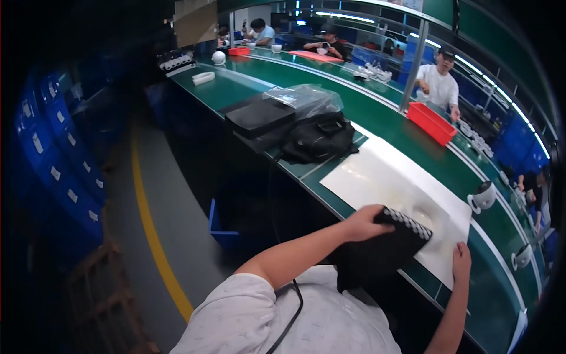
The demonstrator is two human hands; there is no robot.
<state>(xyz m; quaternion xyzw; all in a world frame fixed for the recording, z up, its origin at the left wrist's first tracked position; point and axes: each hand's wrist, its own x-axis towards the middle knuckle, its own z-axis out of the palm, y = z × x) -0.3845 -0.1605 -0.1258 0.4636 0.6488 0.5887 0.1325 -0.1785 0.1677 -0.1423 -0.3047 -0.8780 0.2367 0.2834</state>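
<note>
My left hand [367, 224] is closed on the near corner of a black flat-sided object [377, 255] with a black-and-white chequered strip along its top edge. It tilts over the table's near edge, and its exact kind is unclear. At the right edge of a large white sheet [377, 171] is my right hand [461, 262], its fingers curled at the border. The sheet lies across the green table, partly covered by the black object. A pale rounded shape [421, 215] shows on the sheet just beyond the chequered strip.
Left of the sheet lie a black bag [318, 138], a black case [259, 115] and clear plastic wrap [306, 97]. White dome cameras [483, 197] stand along the conveyor. A red bin [431, 124] is near a co-worker [439, 82]. Below sits a blue bin [224, 236].
</note>
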